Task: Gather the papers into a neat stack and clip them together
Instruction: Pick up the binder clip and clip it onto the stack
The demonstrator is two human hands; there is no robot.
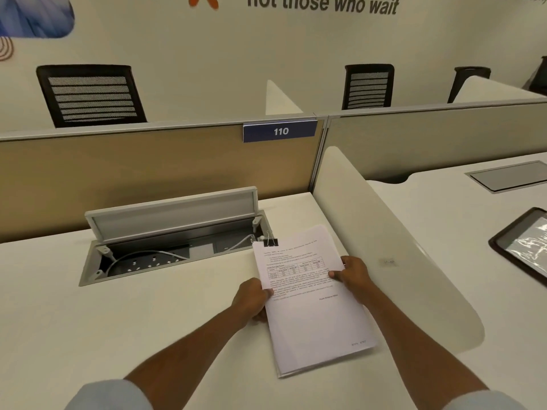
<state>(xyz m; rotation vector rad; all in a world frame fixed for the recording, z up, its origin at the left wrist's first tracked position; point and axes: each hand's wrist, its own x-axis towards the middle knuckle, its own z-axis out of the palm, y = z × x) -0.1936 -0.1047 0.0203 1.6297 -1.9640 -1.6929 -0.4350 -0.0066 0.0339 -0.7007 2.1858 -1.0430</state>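
A stack of white printed papers (310,318) lies over the white desk (148,321), slightly turned, its edges lined up. A black binder clip (270,242) with silver handles grips the stack's top left corner. My left hand (251,300) holds the stack's left edge with the thumb on top. My right hand (352,276) pinches the right edge near the printed table. Whether the stack rests flat on the desk or is lifted a little I cannot tell.
An open cable box (174,241) with a raised lid and white cables sits in the desk just left of the papers. A curved white divider (384,247) rises on the right. A dark tray (524,247) lies on the neighbouring desk. A partition (148,170) closes the back.
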